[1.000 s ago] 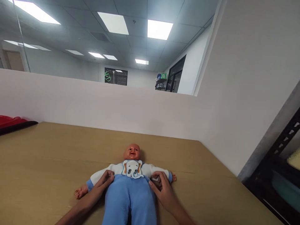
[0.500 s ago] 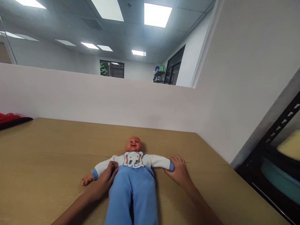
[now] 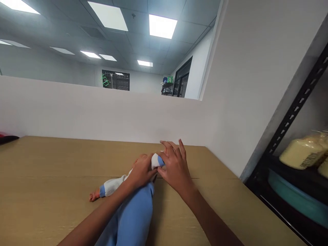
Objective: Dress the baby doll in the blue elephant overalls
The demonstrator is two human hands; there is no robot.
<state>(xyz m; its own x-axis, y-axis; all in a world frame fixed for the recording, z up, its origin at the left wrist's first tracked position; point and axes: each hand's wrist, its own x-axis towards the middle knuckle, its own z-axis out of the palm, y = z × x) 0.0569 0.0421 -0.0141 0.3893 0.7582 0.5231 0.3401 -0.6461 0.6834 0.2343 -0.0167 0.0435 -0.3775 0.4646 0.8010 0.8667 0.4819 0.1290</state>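
Observation:
A baby doll [image 3: 133, 215] in blue trousers and a white top with blue cuffs lies on the brown table, turned partly onto its side. My left hand [image 3: 140, 171] is closed over its upper body and covers most of the head and chest. Between thumb and fingers, my right hand [image 3: 174, 167] grips the blue cuff of the raised sleeve [image 3: 155, 161], its other fingers spread upward. The doll's other arm [image 3: 112, 187] stretches out to the left with its small hand showing.
A low white wall [image 3: 102, 116] runs behind the table [image 3: 51, 171]. At the right stands a black shelf rack [image 3: 294, 106] holding a yellowish wrapped bundle [image 3: 302, 153] and a teal basin [image 3: 294, 198]. A dark and red item [image 3: 7, 139] lies at the left edge.
My right hand has brought the sleeved arm up and inward across the doll. My left hand has shifted from its side onto the upper body. The doll has rolled sideways.

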